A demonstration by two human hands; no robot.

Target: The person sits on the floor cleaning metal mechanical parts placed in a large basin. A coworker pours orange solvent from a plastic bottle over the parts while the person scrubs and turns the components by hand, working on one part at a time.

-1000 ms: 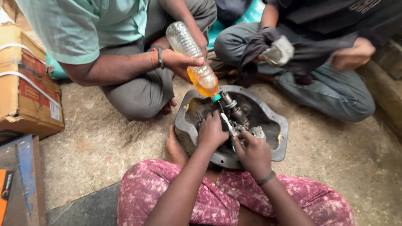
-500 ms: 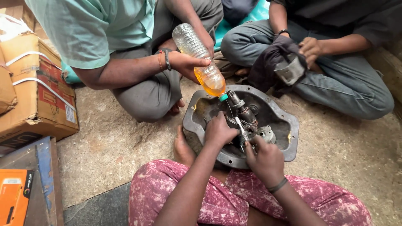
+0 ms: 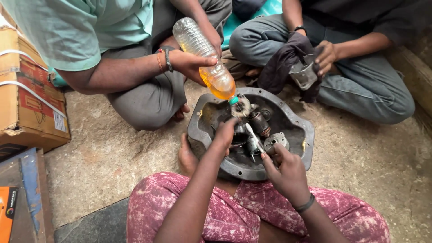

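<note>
Leftmost, a cardboard box (image 3: 27, 96) with white strapping sits on the gritty floor (image 3: 112, 166), an orange packet (image 3: 8, 211) on a board below it. Next, a co-worker in a green shirt sits cross-legged; their hand (image 3: 191, 63) grips a clear plastic bottle (image 3: 204, 56), tipped neck-down, orange liquid (image 3: 218, 83) pooled at the neck, its green cap end just over the parts.

Centre: grey metal pan (image 3: 297, 130) on the floor, right in front of the wearer's pink-patterned knees (image 3: 234, 211). Dark greasy gear parts (image 3: 258, 123) lie inside it.

Left hand (image 3: 225, 132) reaches into the pan, fingers curled down onto the dark parts; whether it actually grips one, cannot tell, knuckles block the view. Right hand (image 3: 285, 168), black band on the wrist, is partly closed, fingertips pinching the lower end of a thin light-coloured tool (image 3: 253, 137) that angles up into the parts. Both hands are close together, the tool between them.

Right side: a second co-worker in grey trousers, one hand (image 3: 325, 56) holding a small metal housing (image 3: 303, 74) wrapped in a dark rag (image 3: 281, 60), well apart from the pan.
</note>
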